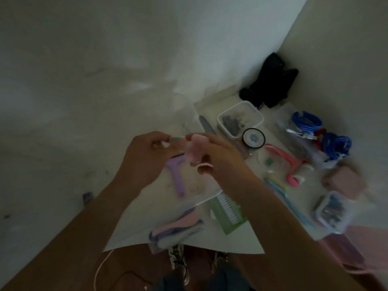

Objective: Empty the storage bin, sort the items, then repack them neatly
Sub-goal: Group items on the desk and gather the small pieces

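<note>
Centrally, both hands meet above a white table (241,244) strewn with sorted toiletry items. The left hand (144,156) has its fingers (161,137) pinched nearly closed on a small pale piece whose nature cannot be told through the blur. The right hand (220,156) curls its fingers (204,168) loosely around a soft pink item (194,150), which is rounded, pale and blurred, with a thin pink loop showing under the fingers. The two hands are almost touching at the fingertips.

Directly below the fingers lies a clear plastic bag (189,192) with a lilac razor (176,177) inside or under it; which cannot be told. Nearer the person than the hands sits a white brush on a green card (228,213), and beside it a packet of pink and purple items (176,227). Beyond the right hand's fingers stands a small clear storage box (240,118) holding dark small objects, with a round black-rimmed spool (253,138) just beside it. Farther to the right of that hand lie a pink razor (289,162), blue coiled cords (323,131), a pink pouch (344,181) and a second lidded box (331,211). A black bag (270,80) rests in the corner, well apart from the hands.
</note>
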`<state>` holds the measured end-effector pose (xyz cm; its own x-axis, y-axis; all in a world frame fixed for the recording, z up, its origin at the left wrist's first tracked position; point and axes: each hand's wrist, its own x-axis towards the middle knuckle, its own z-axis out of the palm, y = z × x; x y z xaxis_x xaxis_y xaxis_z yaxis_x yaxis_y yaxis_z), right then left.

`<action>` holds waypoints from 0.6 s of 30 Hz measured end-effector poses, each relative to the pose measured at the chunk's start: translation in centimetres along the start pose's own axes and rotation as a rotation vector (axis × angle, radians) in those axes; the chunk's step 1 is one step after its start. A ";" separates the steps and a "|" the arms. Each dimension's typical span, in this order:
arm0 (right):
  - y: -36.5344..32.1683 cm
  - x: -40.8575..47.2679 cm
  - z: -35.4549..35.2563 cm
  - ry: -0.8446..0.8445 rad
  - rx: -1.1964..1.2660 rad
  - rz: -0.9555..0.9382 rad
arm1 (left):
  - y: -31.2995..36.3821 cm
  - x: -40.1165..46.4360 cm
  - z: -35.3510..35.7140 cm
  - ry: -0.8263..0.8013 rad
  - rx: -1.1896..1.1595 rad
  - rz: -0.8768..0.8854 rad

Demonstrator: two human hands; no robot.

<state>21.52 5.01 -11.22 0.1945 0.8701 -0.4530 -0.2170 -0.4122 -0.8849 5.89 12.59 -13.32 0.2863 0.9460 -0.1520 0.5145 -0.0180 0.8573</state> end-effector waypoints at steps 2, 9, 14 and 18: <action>-0.6 -2.8 -1.8 0.011 0.399 0.140 | 4.5 -2.4 1.9 -0.085 -0.027 0.073; 1.9 -7.9 -10.0 0.339 0.934 0.158 | 9.7 -8.7 14.4 -0.303 0.200 0.249; 6.2 -9.2 -15.6 0.527 0.876 0.240 | 9.5 -11.2 20.6 -0.530 0.045 0.129; 7.9 -9.0 -19.1 0.518 0.896 0.292 | 8.5 -11.3 24.2 -0.552 -0.498 -0.356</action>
<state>36.30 -11.28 -16.20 0.3574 0.4628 -0.8112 -0.9020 -0.0543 -0.4284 26.59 -6.13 -16.23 0.5970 0.5702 -0.5644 0.2682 0.5212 0.8102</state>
